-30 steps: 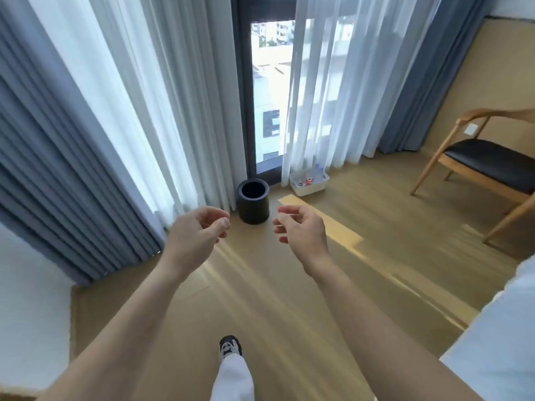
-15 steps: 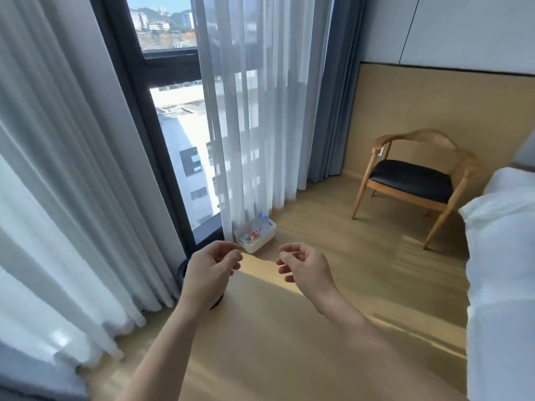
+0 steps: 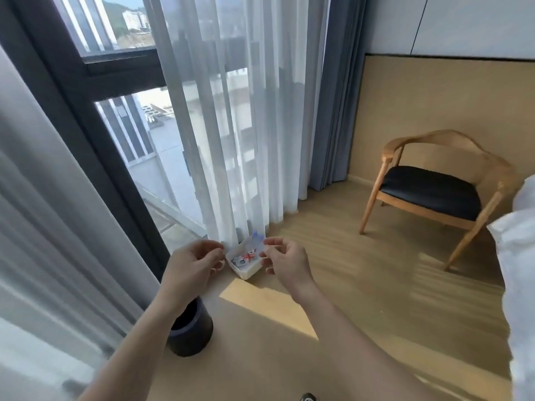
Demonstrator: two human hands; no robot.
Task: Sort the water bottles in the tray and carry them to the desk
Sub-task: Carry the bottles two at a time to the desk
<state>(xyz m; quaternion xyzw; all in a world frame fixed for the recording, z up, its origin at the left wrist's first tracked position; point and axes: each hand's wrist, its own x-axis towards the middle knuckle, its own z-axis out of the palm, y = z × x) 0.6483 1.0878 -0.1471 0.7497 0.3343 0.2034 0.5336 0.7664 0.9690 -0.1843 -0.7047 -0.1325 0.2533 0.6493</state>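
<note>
— What were the hands doing?

— Both were stretched forward and held nothing. The left hand (image 3: 192,266) had its fingers loosely curled, thumb near the forefinger. The right hand (image 3: 285,261) mirrored it, fingers relaxed and bent, with a gap between the two hands.

— And the bottles?

— In that gap, farther off on the wooden floor (image 3: 362,285), sat a small white tray (image 3: 246,274). Water bottles (image 3: 246,256) lay inside it, showing red and white labels, with blue caps at the far end. How many there were could not be told. Neither hand appeared to touch the tray.

— What lay around it?

— The tray sat just beside the hem of a sheer white curtain (image 3: 240,125) in front of a dark-framed window (image 3: 95,134). Near and to the left, partly behind the left forearm, stood a round black bin (image 3: 192,338). To the far right was a wooden chair (image 3: 431,192) with a black seat, and white bedding (image 3: 518,256) filled the right edge.
</note>
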